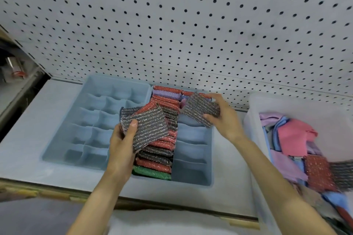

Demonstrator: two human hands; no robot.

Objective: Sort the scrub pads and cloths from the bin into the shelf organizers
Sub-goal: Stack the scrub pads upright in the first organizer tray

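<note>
The left hand (122, 139) grips a fanned stack of dark grey, glitter-striped scrub pads with a red one among them (147, 126), thumb pressed on top. The right hand (223, 118) pinches a single grey sparkly scrub pad (200, 108) over the back of the pale blue slotted organizer (191, 173), whose left column is already packed with red, grey and green pads (158, 158).

The fan looks loosely held, so a pad could slide out and drop into a wrong slot or into the empty blue small-cell organizer (107, 120) beside it. Forcing another pad into the crowded column may bend the soft dividers or push neighbouring pads up and out. The clear plastic bin (277, 103) on the right of the shelf (28, 124) holds pink, blue and lilac cloths (294, 137) mixed with more pads, so a hurried grab there risks snagging cloth on a pad.
</note>
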